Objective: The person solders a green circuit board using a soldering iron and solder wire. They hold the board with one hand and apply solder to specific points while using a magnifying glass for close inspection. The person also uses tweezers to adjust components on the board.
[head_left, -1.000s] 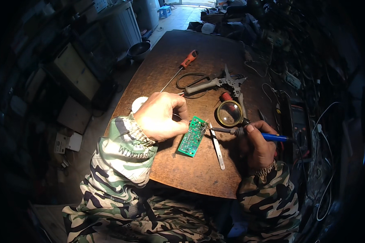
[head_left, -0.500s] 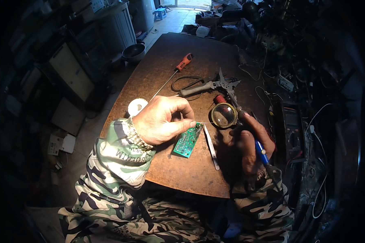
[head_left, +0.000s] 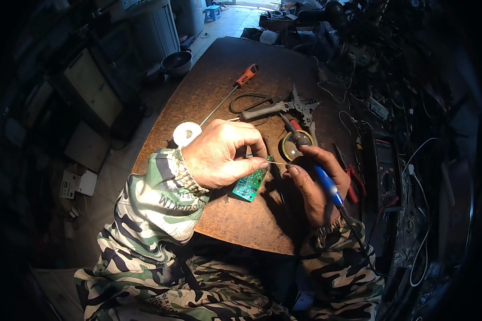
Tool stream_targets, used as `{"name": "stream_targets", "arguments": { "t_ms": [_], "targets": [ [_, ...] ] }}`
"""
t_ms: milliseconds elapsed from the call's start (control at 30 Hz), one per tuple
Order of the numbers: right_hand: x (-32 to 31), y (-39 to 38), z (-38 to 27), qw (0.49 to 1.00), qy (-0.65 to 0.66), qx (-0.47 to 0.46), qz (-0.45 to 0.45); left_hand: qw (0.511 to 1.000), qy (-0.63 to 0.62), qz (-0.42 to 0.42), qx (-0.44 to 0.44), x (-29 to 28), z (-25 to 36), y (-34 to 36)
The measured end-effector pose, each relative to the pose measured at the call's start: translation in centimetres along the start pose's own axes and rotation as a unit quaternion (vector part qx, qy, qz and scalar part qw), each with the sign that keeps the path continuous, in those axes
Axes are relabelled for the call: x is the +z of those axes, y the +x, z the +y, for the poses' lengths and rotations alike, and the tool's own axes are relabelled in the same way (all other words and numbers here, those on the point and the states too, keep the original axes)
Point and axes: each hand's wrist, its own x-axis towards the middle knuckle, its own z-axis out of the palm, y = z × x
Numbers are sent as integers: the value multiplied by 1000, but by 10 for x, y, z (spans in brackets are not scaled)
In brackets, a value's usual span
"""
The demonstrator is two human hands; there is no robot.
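Currently, the left grip [head_left: 225, 158] pinches a thin wire [head_left: 278, 164] at the green circuit board [head_left: 248, 188], near on the bench [head_left: 235, 230]; the right grip [head_left: 313, 196] clasps a soldering iron [head_left: 327, 185], tip off the board; finished joints can't be told.

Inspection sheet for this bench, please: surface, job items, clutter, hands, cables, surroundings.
Surface: brown table, brightest at near end.
Job items: green board, partly hidden by left hand; thin wire between hands; iron, blue handle.
Clutter: screwdriver, pliers, white roll, magnifier partly covered by iron.
Hands: left fingers pinch wire; right hand holds iron, fingertips close to wire, contact unclear.
Cables: dark cord from iron; white cable right of table.
Surroundings: dim; pan beyond left edge, multimeter at right.
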Motion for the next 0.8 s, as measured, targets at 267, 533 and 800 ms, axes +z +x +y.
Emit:
{"name": "stream_targets", "arguments": {
  "t_ms": [267, 533, 800],
  "targets": [
    [-4, 0, 4, 1000, 11, 3, 2, 1000, 2, -8, 14, 2, -4, 0],
    [-5, 1, -2, 974, 214, 79, -5, 998, -44, -12, -43, -1, -1, 0],
    [-5, 1, -5, 968, 241, 69, -16, 971, -203, -50, -119, -4, 0, -3]
  ]
}}
